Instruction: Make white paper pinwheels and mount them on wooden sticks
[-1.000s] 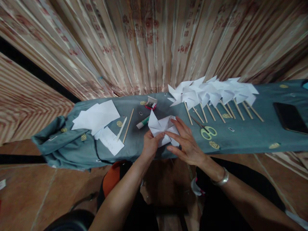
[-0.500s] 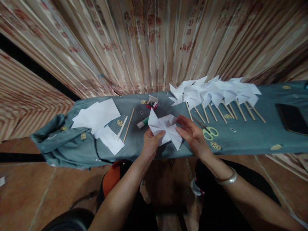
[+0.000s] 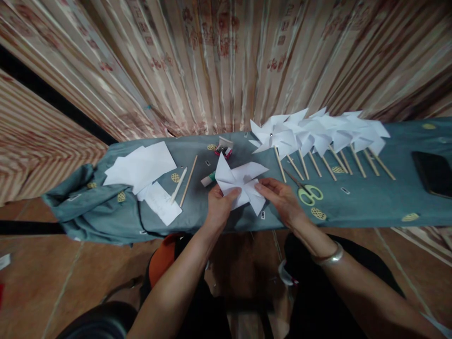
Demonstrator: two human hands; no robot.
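A white paper pinwheel (image 3: 243,181) without a stick is held over the near edge of the cloth-covered table. My left hand (image 3: 221,205) grips its left side, thumb pressed on the paper near the middle. My right hand (image 3: 277,195) pinches its right side between thumb and fingers; the fingertips are partly behind the paper. Behind the pinwheel lies a green and white tube (image 3: 208,179), partly covered. A small open box with a pink base (image 3: 224,149) stands beyond it. Green-handled scissors (image 3: 310,194) lie just right of my right hand.
Several finished pinwheels (image 3: 318,132) on sticks overlap in a row at the back right. A black phone (image 3: 432,173) lies far right. On the left are white paper sheets (image 3: 144,165), a written-on paper (image 3: 164,205), a white pen (image 3: 179,185) and a wooden stick (image 3: 189,181). A curtain (image 3: 226,70) hangs behind.
My right hand has closed in on the pinwheel's right side, its fingers now pinching the paper. The upper right blade sticks out further to the right. The view has shifted slightly.
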